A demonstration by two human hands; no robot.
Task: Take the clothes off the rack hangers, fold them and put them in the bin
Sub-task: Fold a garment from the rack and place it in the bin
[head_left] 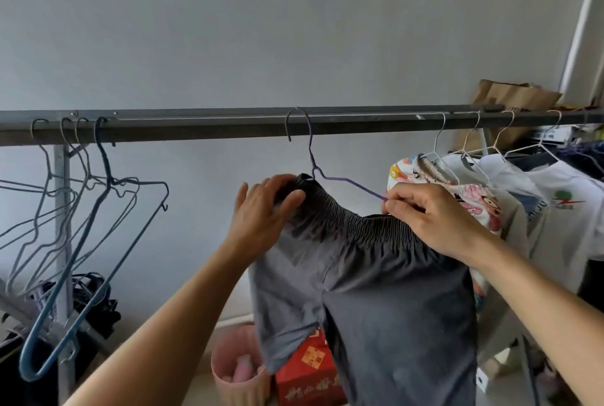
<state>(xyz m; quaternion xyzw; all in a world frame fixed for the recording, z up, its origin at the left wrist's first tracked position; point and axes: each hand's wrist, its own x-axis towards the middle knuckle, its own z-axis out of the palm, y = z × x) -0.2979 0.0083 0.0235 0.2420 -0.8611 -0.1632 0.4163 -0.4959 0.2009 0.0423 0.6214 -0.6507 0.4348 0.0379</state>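
Grey shorts (pixel 376 275), purple hanger (pixel 343 180), pink bin (pixel 240 369).

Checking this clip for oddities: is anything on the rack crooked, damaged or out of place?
The grey shorts hang askew: their waistband is bunched at the neck of the purple hanger, leaving one wire arm bare, where the right hand pinches it. The left hand holds the waistband. No damage shows.

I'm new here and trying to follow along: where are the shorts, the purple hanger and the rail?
shorts (pixel 376 275), head view, on the grey front fabric below the waistband.
purple hanger (pixel 343 179), head view, on its bare sloping arm.
rail (pixel 212 124), head view, on the bare stretch between hangers.
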